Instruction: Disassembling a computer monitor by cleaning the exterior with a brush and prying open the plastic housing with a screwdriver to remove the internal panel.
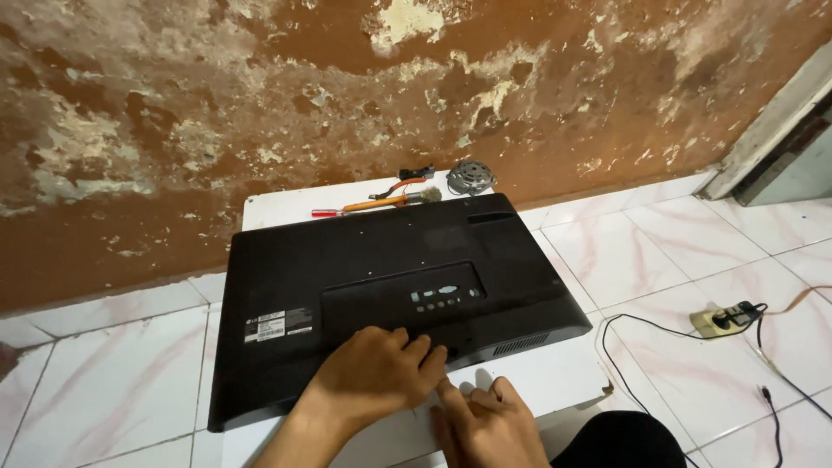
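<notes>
A flat black monitor (381, 286) is lying face-down on the low white surface (555, 381), back panel up so the rear is reachable. The left hand (373, 373) is pressing down flat on its near edge, fingers (420, 351) spread and gripping nothing, likely steadying it. The right hand (485, 425) is resting just beside that edge, fingers loosely curled with the index tip poking at the seam; empty too. A screwdriver (368, 206), brush (420, 198) and round metal part (470, 177) are sitting by the wall, out of the way.
</notes>
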